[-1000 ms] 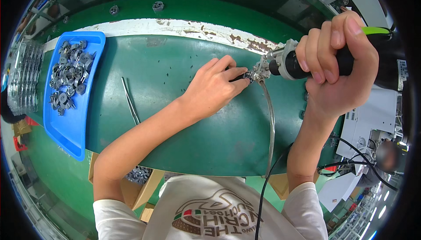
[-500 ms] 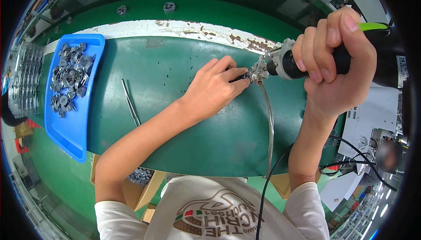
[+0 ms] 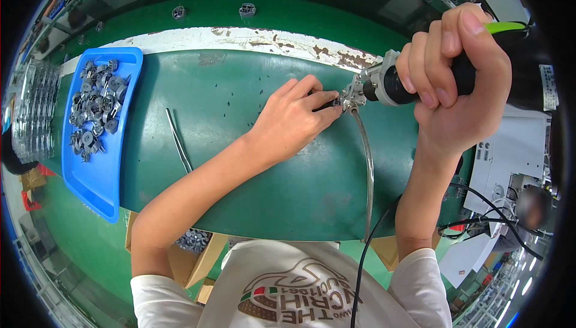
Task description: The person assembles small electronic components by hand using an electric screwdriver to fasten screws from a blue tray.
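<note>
My right hand [image 3: 459,124] is wrapped round a black power screwdriver [image 3: 525,70] with a green lever, held almost level. Its silver metal head [image 3: 354,93] points left, and a clear hose [image 3: 368,166] runs down from that head. Right at the tip, my left hand [image 3: 294,117] has its fingers closed on a small dark part [image 3: 327,105], mostly hidden by the fingers. Metal tweezers [image 3: 177,139] lie on the green mat, left of my left hand. Tiny black screws [image 3: 231,95] are scattered on the mat beyond my left forearm.
A blue tray [image 3: 114,193] of grey round parts stands at the left, beside stacked clear trays [image 3: 36,112]. Beyond a worn white ledge [image 3: 180,39], a green conveyor [image 3: 294,16] carries grey parts. Black cables [image 3: 363,256] hang near my right arm.
The grey parts on the conveyor have shifted right. My right hand and the screwdriver have moved very slightly left and up. My left hand stays in place.
</note>
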`<action>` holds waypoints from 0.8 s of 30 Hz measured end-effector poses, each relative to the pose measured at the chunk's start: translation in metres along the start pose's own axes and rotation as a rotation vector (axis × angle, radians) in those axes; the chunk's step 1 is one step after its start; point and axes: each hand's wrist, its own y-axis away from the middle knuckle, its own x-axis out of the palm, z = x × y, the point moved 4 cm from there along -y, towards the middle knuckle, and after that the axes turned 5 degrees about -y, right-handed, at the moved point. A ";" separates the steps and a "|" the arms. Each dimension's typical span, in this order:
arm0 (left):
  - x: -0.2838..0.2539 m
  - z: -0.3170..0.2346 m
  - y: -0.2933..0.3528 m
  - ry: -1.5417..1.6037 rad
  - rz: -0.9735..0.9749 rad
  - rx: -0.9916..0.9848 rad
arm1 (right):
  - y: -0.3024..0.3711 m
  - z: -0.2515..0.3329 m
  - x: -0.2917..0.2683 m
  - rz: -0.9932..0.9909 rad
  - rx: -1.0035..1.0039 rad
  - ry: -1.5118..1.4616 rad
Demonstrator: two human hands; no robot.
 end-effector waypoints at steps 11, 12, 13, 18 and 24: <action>0.000 0.000 0.002 0.020 0.022 -0.010 | -0.008 -0.014 0.006 -0.015 0.001 -0.111; 0.001 -0.001 0.003 0.027 0.038 -0.012 | -0.008 -0.014 0.006 -0.025 0.003 -0.107; 0.001 -0.001 0.003 0.026 0.038 -0.013 | -0.008 -0.014 0.006 -0.024 0.004 -0.107; 0.001 -0.001 0.002 0.018 0.031 -0.010 | -0.006 -0.012 0.014 -0.103 0.003 0.042; 0.000 0.000 0.000 0.013 -0.016 -0.006 | -0.006 -0.014 0.004 0.011 0.029 -0.126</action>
